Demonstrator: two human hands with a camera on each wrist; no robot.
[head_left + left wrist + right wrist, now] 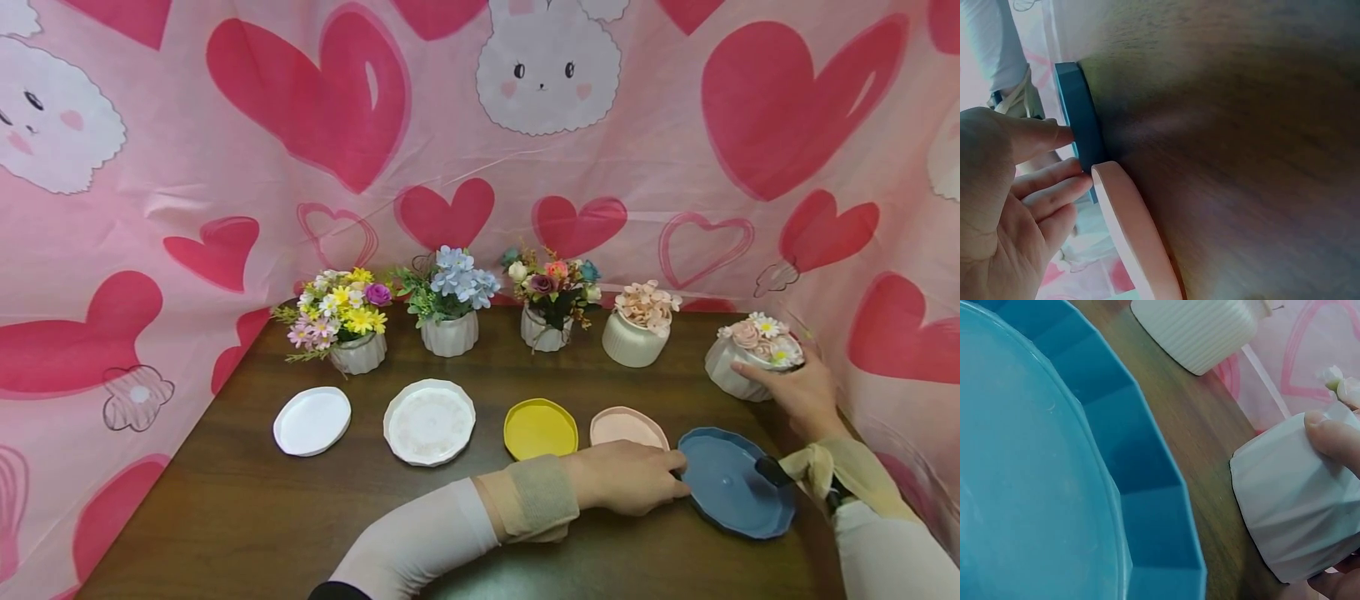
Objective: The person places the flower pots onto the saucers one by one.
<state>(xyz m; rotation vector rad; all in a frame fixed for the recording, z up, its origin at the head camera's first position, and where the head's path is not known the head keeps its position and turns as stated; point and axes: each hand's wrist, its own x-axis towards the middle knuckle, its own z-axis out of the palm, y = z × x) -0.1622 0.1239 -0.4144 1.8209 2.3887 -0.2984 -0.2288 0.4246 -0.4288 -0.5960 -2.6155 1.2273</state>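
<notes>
The right hand [810, 392] grips a faceted white pot [726, 371] at the far right of the worktop [225, 517], with the thumb on the near side of its wall and the other fingers curled under and behind. The pot carries pink roses and white daisies; whether its base touches the wood, I cannot tell. The left hand [633, 477] reaches across in front, its fingers extended and their tips touching the left rim of the blue plate [723, 481]. That plate lies flat in front of the gripped pot, just beside the pink plate [626, 423], which the left hand partly covers.

Further left in the same row lie the yellow plate [540, 427], the scalloped white plate [429, 421] and the smaller white plate [312, 421], each apart from the next. Behind the plates, four more flower pots stand upright: a ribbed cream pot [636, 343] with pale pink blooms, then a white pot [546, 333] of mixed roses, one with blue flowers [457, 279], and one at the left end with yellow, white, pink and purple flowers [345, 308]. A pink cloth [450, 108] printed with hearts and rabbits hangs around the worktop.
</notes>
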